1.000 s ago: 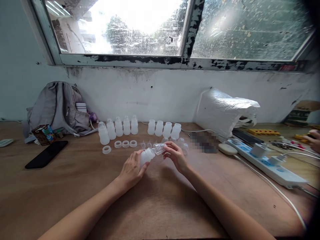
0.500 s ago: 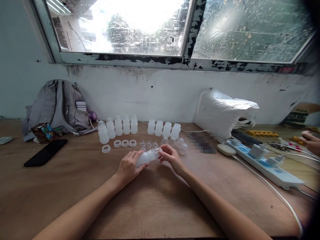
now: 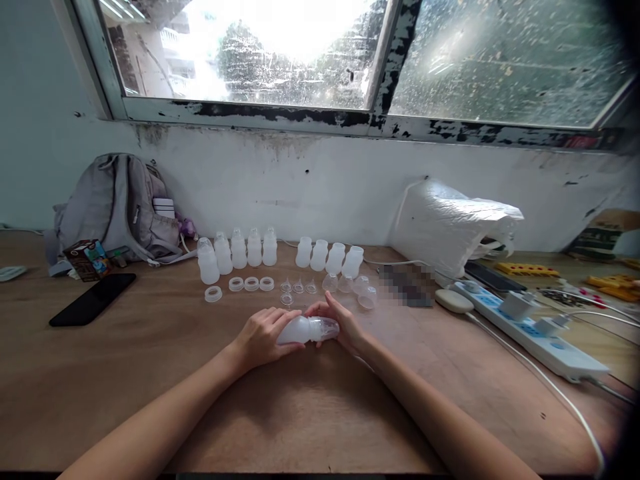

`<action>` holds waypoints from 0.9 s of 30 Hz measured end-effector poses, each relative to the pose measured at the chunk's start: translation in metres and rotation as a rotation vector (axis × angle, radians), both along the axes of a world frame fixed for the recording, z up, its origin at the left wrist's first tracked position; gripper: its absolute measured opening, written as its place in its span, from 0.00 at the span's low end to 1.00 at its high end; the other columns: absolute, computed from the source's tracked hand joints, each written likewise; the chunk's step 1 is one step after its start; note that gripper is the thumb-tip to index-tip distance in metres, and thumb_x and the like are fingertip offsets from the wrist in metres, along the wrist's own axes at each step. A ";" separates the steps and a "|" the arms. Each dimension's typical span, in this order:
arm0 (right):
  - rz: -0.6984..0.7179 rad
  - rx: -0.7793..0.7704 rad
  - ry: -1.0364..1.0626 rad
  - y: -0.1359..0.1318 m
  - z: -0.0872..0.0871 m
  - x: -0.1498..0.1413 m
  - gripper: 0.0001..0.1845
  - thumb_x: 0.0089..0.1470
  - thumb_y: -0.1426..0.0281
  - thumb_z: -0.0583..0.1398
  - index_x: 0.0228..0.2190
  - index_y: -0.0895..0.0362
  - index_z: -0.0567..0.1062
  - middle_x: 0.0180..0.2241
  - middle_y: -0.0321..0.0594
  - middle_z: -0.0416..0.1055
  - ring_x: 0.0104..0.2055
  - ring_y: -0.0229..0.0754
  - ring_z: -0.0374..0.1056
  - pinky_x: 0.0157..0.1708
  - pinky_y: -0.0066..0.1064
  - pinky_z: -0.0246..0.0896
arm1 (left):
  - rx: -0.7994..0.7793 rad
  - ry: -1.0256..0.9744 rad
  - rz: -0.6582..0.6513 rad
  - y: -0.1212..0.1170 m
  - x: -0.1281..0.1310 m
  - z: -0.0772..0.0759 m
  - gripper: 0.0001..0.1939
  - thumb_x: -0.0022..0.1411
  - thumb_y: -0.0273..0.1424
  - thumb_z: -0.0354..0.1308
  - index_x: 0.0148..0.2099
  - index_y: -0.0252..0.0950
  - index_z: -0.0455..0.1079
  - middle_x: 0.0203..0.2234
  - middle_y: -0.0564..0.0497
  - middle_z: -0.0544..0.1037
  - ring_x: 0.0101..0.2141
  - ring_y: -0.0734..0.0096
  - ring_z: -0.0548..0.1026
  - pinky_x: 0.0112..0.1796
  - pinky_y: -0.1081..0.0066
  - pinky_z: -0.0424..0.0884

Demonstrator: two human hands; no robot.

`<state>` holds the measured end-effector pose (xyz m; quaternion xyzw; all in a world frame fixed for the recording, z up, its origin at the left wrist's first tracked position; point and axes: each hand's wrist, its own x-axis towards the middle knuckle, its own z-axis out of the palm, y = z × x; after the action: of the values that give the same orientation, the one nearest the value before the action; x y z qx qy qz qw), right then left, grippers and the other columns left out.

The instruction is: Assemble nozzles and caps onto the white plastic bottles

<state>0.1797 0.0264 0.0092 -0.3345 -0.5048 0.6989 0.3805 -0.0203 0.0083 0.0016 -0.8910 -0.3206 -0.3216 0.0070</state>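
Observation:
A frosted baby bottle (image 3: 299, 329) with a clear domed cap lies on its side, held low over the table with the cap end to the right. My left hand (image 3: 264, 335) is closed around its body. My right hand (image 3: 345, 325) curls around the neck and cap end, some of its fingers hidden behind the bottle. Just beyond stand clear teats (image 3: 299, 287), white collar rings (image 3: 251, 284) and clear caps (image 3: 367, 298). Behind these, capped bottles (image 3: 239, 249) form a row on the left and open bottles (image 3: 335, 257) another on the right.
At left are a grey backpack (image 3: 107, 207), a small box (image 3: 89, 260) and a black phone (image 3: 93, 299). A white plastic bag (image 3: 435, 227), a white power strip (image 3: 537, 330) with cables and a white oval device (image 3: 453, 300) occupy the right side. Yellow parts (image 3: 527, 269) lie farther right.
The bottle has tilted to nearly level and come slightly closer. My right hand has shifted from the cap to farther around the neck. Another person's hand at the right edge has left view.

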 end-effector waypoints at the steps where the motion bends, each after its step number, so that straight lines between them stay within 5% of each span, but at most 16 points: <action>1: 0.022 -0.012 0.016 -0.002 0.001 -0.001 0.27 0.49 0.50 0.46 0.26 0.60 0.71 0.25 0.40 0.67 0.23 0.37 0.64 0.17 0.26 0.61 | 0.009 -0.001 -0.012 -0.001 0.000 0.000 0.25 0.53 0.45 0.50 0.50 0.36 0.60 0.40 0.47 0.72 0.39 0.64 0.70 0.41 0.65 0.65; 14: 0.068 -0.139 0.135 -0.002 -0.002 -0.005 0.25 0.48 0.52 0.49 0.22 0.60 0.69 0.21 0.38 0.65 0.21 0.34 0.60 0.19 0.24 0.51 | 0.122 0.042 -0.059 -0.001 -0.002 0.002 0.24 0.52 0.45 0.51 0.47 0.35 0.62 0.36 0.46 0.73 0.34 0.65 0.71 0.36 0.66 0.67; 27: -0.128 0.003 0.047 -0.017 -0.002 -0.021 0.19 0.47 0.58 0.54 0.18 0.60 0.66 0.17 0.33 0.60 0.18 0.31 0.54 0.18 0.24 0.45 | 0.150 0.050 -0.142 0.002 -0.002 -0.005 0.24 0.51 0.43 0.52 0.47 0.34 0.61 0.32 0.46 0.71 0.30 0.67 0.69 0.31 0.67 0.67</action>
<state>0.1591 0.0099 0.0070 -0.3491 -0.4743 0.6800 0.4368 -0.0226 0.0103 -0.0030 -0.9161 -0.2316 -0.3221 0.0588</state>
